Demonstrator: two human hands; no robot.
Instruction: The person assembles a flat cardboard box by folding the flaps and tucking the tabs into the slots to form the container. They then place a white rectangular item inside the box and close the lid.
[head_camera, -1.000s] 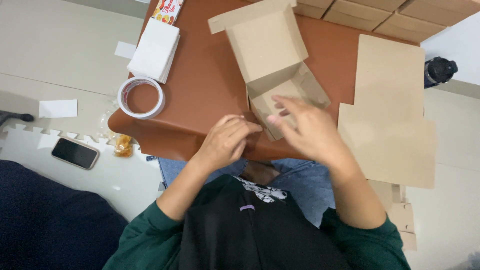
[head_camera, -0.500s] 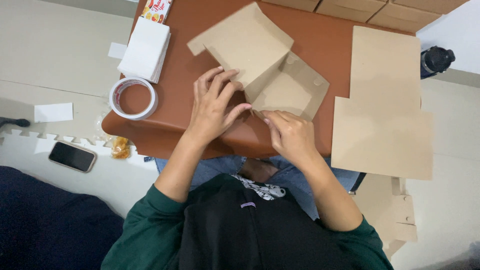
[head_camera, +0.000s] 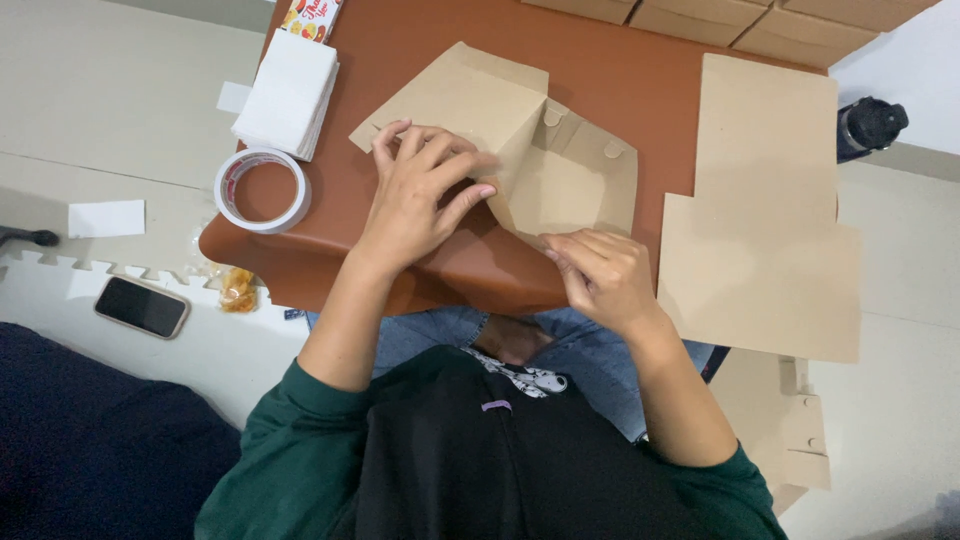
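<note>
Left hand (head_camera: 415, 195) presses flat on the cardboard box blank (head_camera: 500, 130) — right hand (head_camera: 600, 275) pinches its near edge, blank angling away rightward.

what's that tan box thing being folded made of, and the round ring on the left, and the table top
The tan folded box blank looks like matte kraft cardboard: flat panels, sharp creases, die-cut tabs. The white ring with a reddish core seems to be a roll of adhesive tape, probably plastic film or paper. The reddish-brown table top looks smooth and faintly glossy, maybe laminate or vinyl; I can't tell which.
</note>
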